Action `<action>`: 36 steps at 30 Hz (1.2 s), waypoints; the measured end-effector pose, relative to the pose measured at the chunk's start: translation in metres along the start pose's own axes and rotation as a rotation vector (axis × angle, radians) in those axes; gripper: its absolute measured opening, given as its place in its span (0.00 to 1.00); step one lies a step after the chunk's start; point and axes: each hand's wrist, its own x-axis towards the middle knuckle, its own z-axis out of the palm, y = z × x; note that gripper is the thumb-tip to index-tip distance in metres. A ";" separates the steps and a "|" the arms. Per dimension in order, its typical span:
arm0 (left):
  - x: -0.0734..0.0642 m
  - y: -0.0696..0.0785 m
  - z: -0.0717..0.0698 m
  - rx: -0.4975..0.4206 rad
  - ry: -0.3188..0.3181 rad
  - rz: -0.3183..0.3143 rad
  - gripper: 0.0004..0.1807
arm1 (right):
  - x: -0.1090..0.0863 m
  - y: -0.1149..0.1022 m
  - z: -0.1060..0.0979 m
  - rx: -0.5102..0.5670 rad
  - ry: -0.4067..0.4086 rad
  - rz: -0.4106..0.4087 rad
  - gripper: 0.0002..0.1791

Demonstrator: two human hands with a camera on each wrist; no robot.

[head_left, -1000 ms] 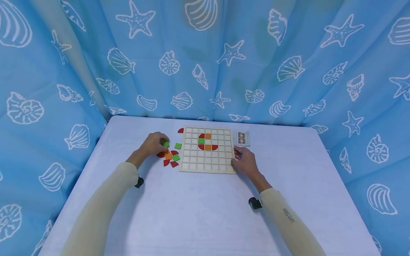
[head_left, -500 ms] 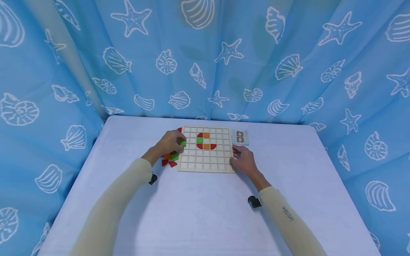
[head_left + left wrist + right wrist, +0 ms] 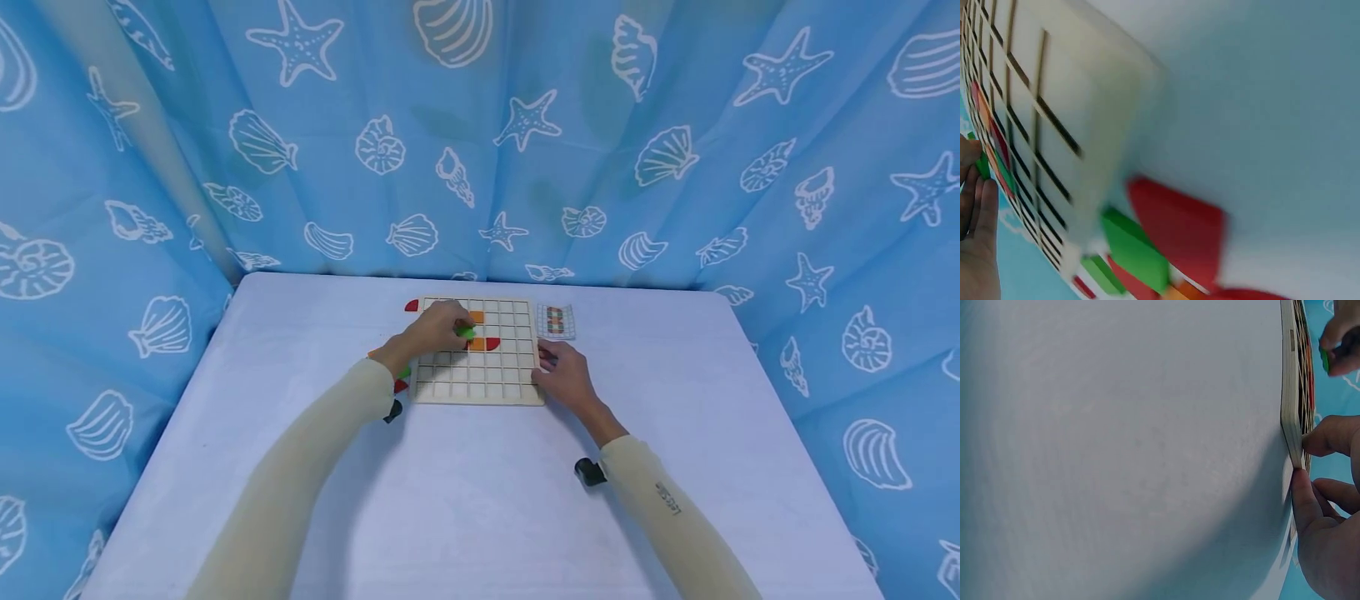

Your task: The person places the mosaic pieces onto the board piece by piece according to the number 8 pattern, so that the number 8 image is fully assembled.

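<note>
My left hand [image 3: 437, 328] is over the left half of a wooden grid board [image 3: 480, 390], pinching a green square tile [image 3: 467, 333] between thumb and fingers. In the left wrist view this green tile [image 3: 983, 165] is close over the grid. On the board, an orange square tile [image 3: 477, 317] and a red quarter-round tile [image 3: 492, 343] show beside the hand; others there are partly covered by it. My right hand [image 3: 567, 375] grips the board's right edge. The right wrist view has its thumb on top and its fingers [image 3: 1305, 500] against the side and underside.
Loose red, green and orange tiles lie left of the board, partly behind my left wrist, such as a red piece [image 3: 1179, 225]. Another red quarter-round piece [image 3: 412, 306] lies by the upper left corner. A small pattern card [image 3: 555, 322] is beyond my right hand.
My left hand has moved right from the loose tiles to over the board, carrying the green square tile. The right hand stays at the board's edge.
</note>
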 end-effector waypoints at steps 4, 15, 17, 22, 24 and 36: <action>0.013 0.010 0.005 0.022 -0.015 0.050 0.17 | 0.001 0.001 0.000 0.004 -0.004 0.005 0.33; 0.031 0.027 0.015 0.017 -0.067 -0.004 0.20 | 0.001 0.003 0.001 0.008 -0.008 -0.012 0.33; 0.032 0.030 0.015 0.012 -0.064 -0.015 0.20 | 0.001 0.004 0.001 0.007 0.000 -0.015 0.33; 0.034 0.035 0.016 0.000 -0.057 -0.068 0.21 | 0.002 0.006 0.000 0.014 0.004 -0.013 0.33; 0.034 0.035 0.016 0.002 -0.049 -0.070 0.20 | 0.001 0.005 0.000 0.009 0.001 -0.005 0.33; 0.033 0.031 0.023 0.031 -0.007 0.000 0.12 | 0.000 0.004 0.000 0.002 -0.006 0.002 0.34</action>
